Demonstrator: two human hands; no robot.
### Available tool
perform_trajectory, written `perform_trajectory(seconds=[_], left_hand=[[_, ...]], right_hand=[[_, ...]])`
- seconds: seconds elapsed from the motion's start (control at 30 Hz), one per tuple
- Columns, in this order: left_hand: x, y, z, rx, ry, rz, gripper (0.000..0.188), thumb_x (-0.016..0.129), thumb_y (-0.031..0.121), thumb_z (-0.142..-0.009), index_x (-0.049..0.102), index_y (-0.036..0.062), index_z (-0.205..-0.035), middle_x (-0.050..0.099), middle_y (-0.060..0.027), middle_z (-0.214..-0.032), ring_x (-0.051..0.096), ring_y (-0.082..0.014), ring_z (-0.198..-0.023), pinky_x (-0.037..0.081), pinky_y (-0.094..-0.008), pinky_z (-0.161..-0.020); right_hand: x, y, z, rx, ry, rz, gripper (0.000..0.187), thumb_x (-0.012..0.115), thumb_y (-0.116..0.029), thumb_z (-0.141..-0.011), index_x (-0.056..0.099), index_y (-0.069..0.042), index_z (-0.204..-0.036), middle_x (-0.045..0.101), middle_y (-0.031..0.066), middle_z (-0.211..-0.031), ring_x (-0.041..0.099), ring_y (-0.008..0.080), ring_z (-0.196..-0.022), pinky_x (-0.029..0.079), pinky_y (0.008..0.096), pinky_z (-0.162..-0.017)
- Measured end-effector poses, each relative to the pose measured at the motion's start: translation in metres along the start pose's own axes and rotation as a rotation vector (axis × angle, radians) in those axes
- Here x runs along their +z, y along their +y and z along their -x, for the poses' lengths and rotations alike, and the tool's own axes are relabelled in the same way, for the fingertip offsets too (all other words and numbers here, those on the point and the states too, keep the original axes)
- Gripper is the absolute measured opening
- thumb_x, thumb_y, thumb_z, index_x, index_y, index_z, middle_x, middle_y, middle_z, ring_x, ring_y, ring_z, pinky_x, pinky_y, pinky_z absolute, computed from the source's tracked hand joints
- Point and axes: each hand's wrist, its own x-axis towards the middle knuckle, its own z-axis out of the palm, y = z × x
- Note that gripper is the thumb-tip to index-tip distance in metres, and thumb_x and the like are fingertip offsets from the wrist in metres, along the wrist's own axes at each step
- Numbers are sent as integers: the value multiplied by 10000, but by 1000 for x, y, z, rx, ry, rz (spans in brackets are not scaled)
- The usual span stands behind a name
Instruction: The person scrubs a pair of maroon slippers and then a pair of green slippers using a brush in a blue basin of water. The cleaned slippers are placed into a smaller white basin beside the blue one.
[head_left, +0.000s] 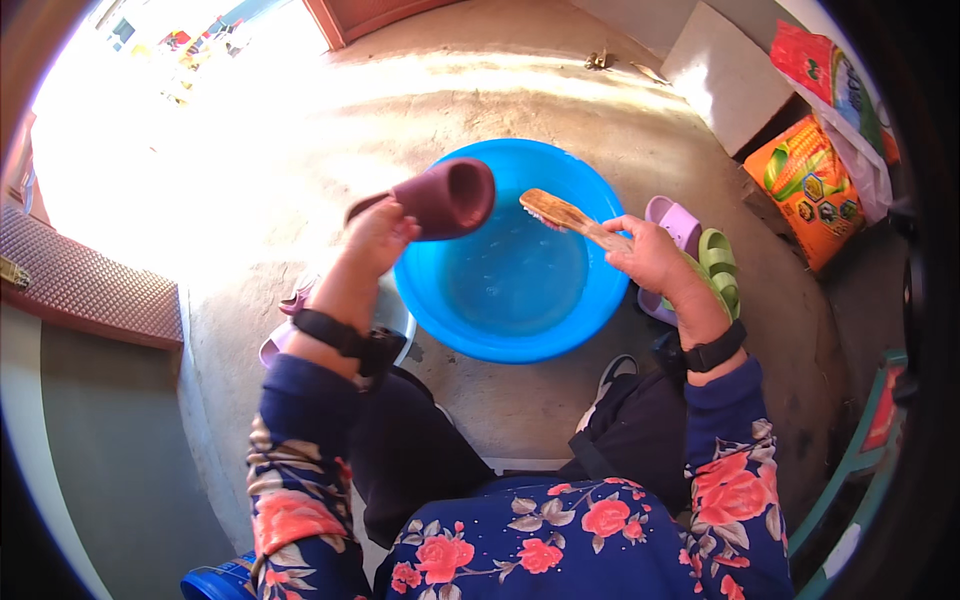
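Left edge: A dark red, ridged metal step (90, 270) juts in beside the concrete floor (590, 110).
Lower left corner: A blue bucket (215, 582) shows in part beside a floral sleeve.
Beside the left forearm: A lilac shoe (273, 346) and a small maroon shoe (297, 299) sit on the floor, both partly hidden by the arm.
Left hand: The left hand (378, 238), a black band at its wrist, closes its fingers on the near edge of a maroon slipper (432, 205).
Maroon slipper: It is held up in the air over the left side of the basin, its round opening turned to the right.
Blue basin: The round blue basin (415, 290) stands on the floor in front of the person's knees, holding cloudy water (515, 275).
Wooden brush: A wooden brush (565, 212) slants above the water, its pale bristles on the lower side, apart from the slipper.
Right hand: The right hand (652, 255) grips the brush handle near the basin's right rim, fingers wrapped around it.
Right of the basin: A lilac clog (680, 224) lies just beside green sandals (720, 268).
Far right: An orange bag (806, 190) leans at a tilt, well apart from the footwear.
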Motion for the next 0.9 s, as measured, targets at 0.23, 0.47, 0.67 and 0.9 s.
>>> perform_trajectory(seconds=[0.23, 0.47, 0.67, 0.9], left_hand=[[40, -151, -41, -153, 344, 51, 180, 499, 130, -806, 457, 44, -959, 494, -112, -748, 507, -218, -612, 483, -352, -548], [51, -215, -52, -210, 327, -149, 474, 565, 125, -754, 370, 57, -1180, 520, -117, -839, 550, -187, -660, 488, -287, -493], [17, -111, -78, -143, 144, -557, 556, 600, 149, -745, 333, 70, -1226, 530, -125, -979, 555, -230, -689, 474, -352, -526], [-172, 52, -30, 104, 791, -1081, 533, 584, 351, -711, 437, 134, -1176, 522, -123, -1013, 502, -260, -875, 416, -360, -704]], right_hand=[[-10, 22, 8, -110, 245, 37, 356, 583, -169, -634, 558, -45, -967, 593, 180, -757, 584, 289, -682, 452, 341, -611], [-17, 28, 22, -122, 161, -105, 321, 558, -64, -642, 545, 11, -954, 593, 132, -810, 577, 195, -750, 443, 293, -677], [-11, 18, 8, -68, 115, -171, 341, 550, -52, -644, 531, 29, -974, 585, 96, -798, 547, 122, -717, 436, 256, -651], [5, 8, -5, -57, 17, -110, 344, 553, -48, -638, 528, 26, -973, 581, 111, -810, 558, 149, -712, 440, 268, -657]])
